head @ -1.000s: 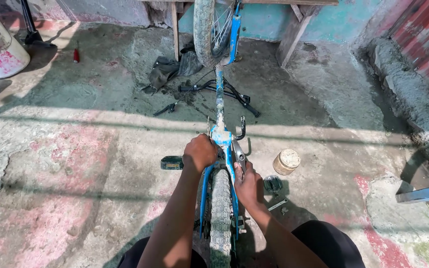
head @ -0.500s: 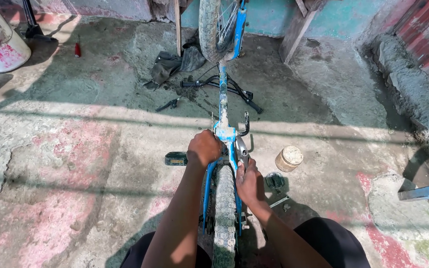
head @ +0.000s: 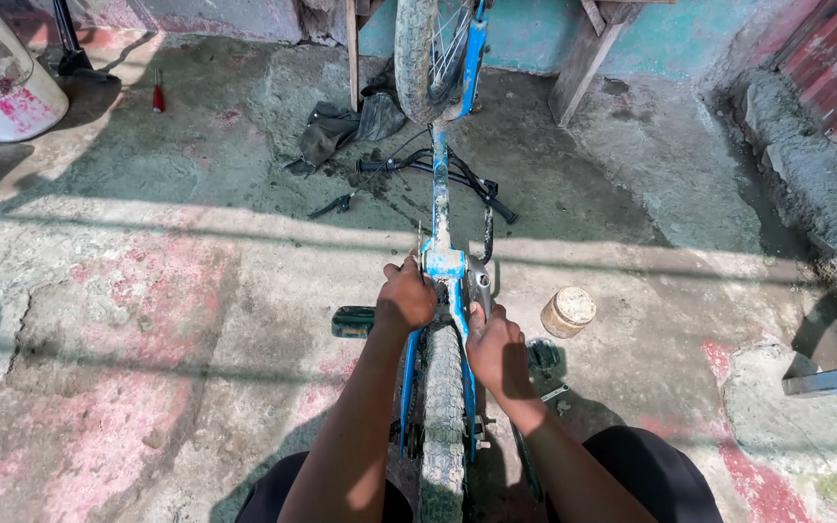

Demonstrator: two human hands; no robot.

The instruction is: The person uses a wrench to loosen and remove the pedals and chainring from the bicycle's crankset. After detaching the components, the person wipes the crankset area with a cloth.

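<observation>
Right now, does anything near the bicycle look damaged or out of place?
Yes. The blue bicycle stands upside down, wheels up. Both hands, left hand and right hand, grip its frame near the crank. Its paint is chipped, and a dark rag lies crumpled on the concrete.

Both hands are hemmed in at the blue bike frame [head: 441, 254]: the rear tyre [head: 444, 407] runs between the forearms, a pedal [head: 352, 321] sits just beside the left hand [head: 406, 295], and a small tin [head: 568, 311] lies near the right hand [head: 494, 349]. Ahead, the handlebars [head: 433, 169] and a rag [head: 341, 124] lie across the floor. Bare concrete floor [head: 138, 320] stretches wide to the left.
</observation>
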